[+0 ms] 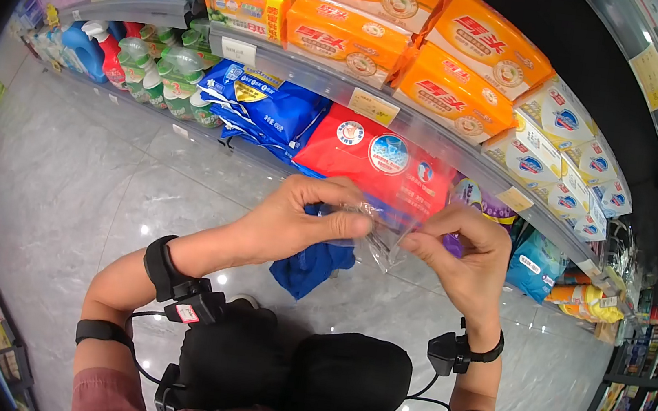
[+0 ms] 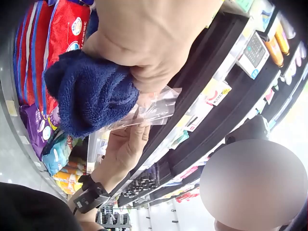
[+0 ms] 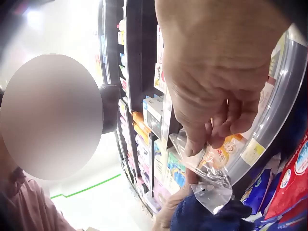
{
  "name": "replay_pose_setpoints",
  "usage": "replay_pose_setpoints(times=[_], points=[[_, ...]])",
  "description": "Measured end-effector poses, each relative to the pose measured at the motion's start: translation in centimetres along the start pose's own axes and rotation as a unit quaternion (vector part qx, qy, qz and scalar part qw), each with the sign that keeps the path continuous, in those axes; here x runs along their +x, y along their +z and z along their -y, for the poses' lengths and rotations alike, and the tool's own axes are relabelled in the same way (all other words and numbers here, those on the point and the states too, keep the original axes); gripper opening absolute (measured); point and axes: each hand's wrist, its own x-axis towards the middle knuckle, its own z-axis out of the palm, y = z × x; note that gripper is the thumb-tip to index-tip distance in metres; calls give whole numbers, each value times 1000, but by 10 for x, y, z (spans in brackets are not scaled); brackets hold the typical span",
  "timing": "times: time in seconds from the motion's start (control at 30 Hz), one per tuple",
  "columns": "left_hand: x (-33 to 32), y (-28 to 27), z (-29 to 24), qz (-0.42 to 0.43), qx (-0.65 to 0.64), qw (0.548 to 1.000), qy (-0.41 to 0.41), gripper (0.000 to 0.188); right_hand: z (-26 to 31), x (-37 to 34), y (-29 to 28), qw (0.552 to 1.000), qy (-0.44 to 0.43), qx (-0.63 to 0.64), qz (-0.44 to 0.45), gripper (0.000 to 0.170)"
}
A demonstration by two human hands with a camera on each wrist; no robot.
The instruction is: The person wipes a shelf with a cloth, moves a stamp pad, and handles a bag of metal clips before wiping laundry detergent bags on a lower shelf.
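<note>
I have the clear plastic (image 1: 380, 241) at the near edge of the red bag (image 1: 336, 145), on the wearer's side, pinched between thumb and fingers of both the left hand (image 1: 290, 217) and the right hand (image 1: 478, 265). It spans the two grips, left of the right fingertips and right of the left thumb, so neither hand is clearly nearer; it is too crumpled for me to call its long axis. A blue cloth (image 1: 304, 272) hangs under my left hand, seemingly tucked in its fingers, also wearer-side of the red bag. Beyond that bag runs the shelf rail (image 1: 439, 143); blue bags (image 1: 266, 112) sit just left of it, a teal bag (image 1: 535, 268) farther right. I judge the easier room lies wearer-side of the red bag, over grey floor (image 1: 184, 179).
</note>
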Motion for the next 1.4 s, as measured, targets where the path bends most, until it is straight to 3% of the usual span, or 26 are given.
replay_pose_setpoints(times=[0.03, 0.1, 0.3, 0.43, 0.5, 0.53, 0.6, 0.63, 0.7, 0.77, 1.03, 1.13, 1.33, 1.4], points=[[0, -1, -3, -1, 0, 1000, 0, 27, 0, 1, 0, 1000, -1, 0, 1, 11], [0, -2, -10, -35, -60, 995, -71, 32, -2, 2, -1, 995, -38, 51, -79, 11], [0, -2, -7, -29, -80, 994, -65, 36, 5, 6, -7, 988, -127, -33, -76, 10], [2, -3, -7, -40, -114, 991, -64, 37, 9, 5, -1, 989, -71, 72, -111, 13], [2, -3, -8, -53, -167, 981, -77, 36, 9, 8, 9, 981, 28, 178, -70, 13], [3, -3, -10, -52, -166, 982, -76, 36, 1, 7, 10, 984, 36, 171, -21, 12], [3, -5, -13, -41, 1, 998, -50, 33, -5, 4, 8, 986, 70, 154, -12, 11], [2, -6, -16, -43, 0, 998, -50, 33, -9, 3, 7, 985, 107, 137, -2, 10], [1, -12, -24, -22, -1, 998, -64, 28, -16, 2, 4, 988, 82, 133, -8, 11], [2, -16, -27, -17, 48, 997, -59, 24, -14, 2, 0, 989, 91, 107, 54, 10], [0, -11, -32, -48, 87, 995, 23, 16, -18, 6, 5, 985, 58, 163, 13, 14], [-4, -8, -35, -70, 22, 997, 9, 15, -16, 8, 7, 983, 53, 173, 22, 14], [-32, -17, -68, -104, 97, 988, -61, 17, -4, 28, 12, 982, -2, 167, 91, 16], [-45, -22, -75, -117, 111, 986, -51, 17, 2, 34, 17, 980, -15, 160, 116, 19]])
